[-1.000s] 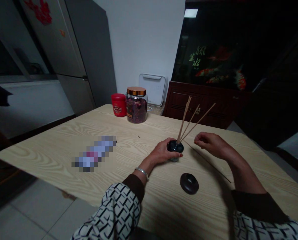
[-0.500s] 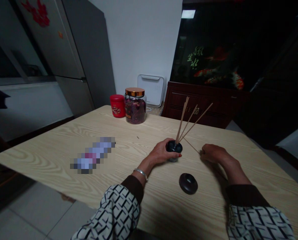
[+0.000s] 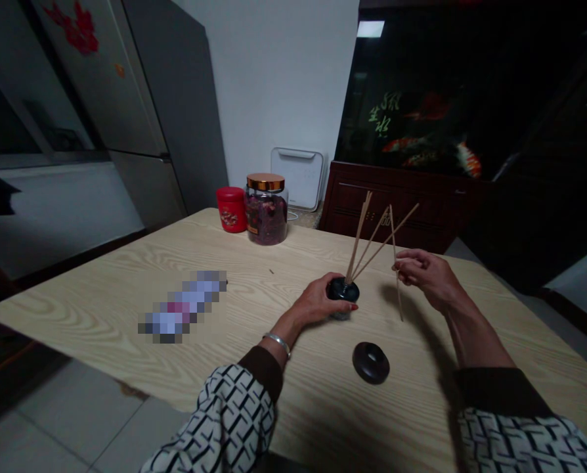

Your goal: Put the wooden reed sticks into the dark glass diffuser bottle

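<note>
My left hand (image 3: pixel 323 297) is closed around a small dark glass diffuser bottle (image 3: pixel 343 289) standing on the table. Several thin reed sticks (image 3: pixel 360 236) rise from its neck and fan apart, some leaning right. To the right of the bottle, my right hand (image 3: pixel 419 272) pinches a single loose reed stick (image 3: pixel 400 299) near its middle. That stick is almost upright, its lower end above the tabletop and its upper end close to the leaning reeds. A round dark lid with a pale spot in its centre (image 3: pixel 371 362) lies nearer to me, below the bottle.
On the wooden table (image 3: pixel 215 368) stand a red canister (image 3: pixel 232 210) and a copper-lidded jar (image 3: pixel 266 213) of dried purplish contents. A blurred-out long item (image 3: pixel 182 305) lies at left. Behind are a white panel-like appliance (image 3: pixel 298 177), a fridge (image 3: pixel 185 112) and a fish tank (image 3: pixel 421 98).
My right hand has risen from the table and turned its reed stick from slanting low to nearly upright. The left hand and bottle have stayed in place.
</note>
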A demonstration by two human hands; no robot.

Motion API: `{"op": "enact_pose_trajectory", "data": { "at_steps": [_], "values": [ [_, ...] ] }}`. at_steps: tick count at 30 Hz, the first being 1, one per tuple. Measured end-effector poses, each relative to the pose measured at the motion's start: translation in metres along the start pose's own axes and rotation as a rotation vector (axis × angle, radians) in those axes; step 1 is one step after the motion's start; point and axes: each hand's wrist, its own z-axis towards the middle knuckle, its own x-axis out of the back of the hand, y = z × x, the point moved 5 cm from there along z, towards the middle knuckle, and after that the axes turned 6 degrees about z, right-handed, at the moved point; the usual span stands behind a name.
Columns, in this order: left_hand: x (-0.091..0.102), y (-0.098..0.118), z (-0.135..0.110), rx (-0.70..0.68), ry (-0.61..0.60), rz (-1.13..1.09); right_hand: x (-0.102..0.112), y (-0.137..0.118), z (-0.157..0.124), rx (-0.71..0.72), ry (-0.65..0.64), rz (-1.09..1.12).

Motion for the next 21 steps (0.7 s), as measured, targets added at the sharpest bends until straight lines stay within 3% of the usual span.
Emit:
{"op": "enact_pose_trajectory", "data": {
  "at_steps": [4,8,15,21],
  "values": [
    [0.001,0.001,0.000,-0.005,0.005,0.023,-0.008,-0.016,-0.004,0.007,0.056,0.205],
    [0.001,0.001,0.000,0.003,0.011,0.015,-0.019,-0.036,-0.011,0.096,0.083,0.266],
    [0.000,0.000,0.000,-0.010,0.000,0.013,-0.045,-0.056,-0.025,0.275,0.077,0.116],
    [0.001,0.005,-0.001,-0.011,-0.006,0.047,-0.066,-0.053,-0.031,0.340,-0.045,-0.024]
  ]
}}
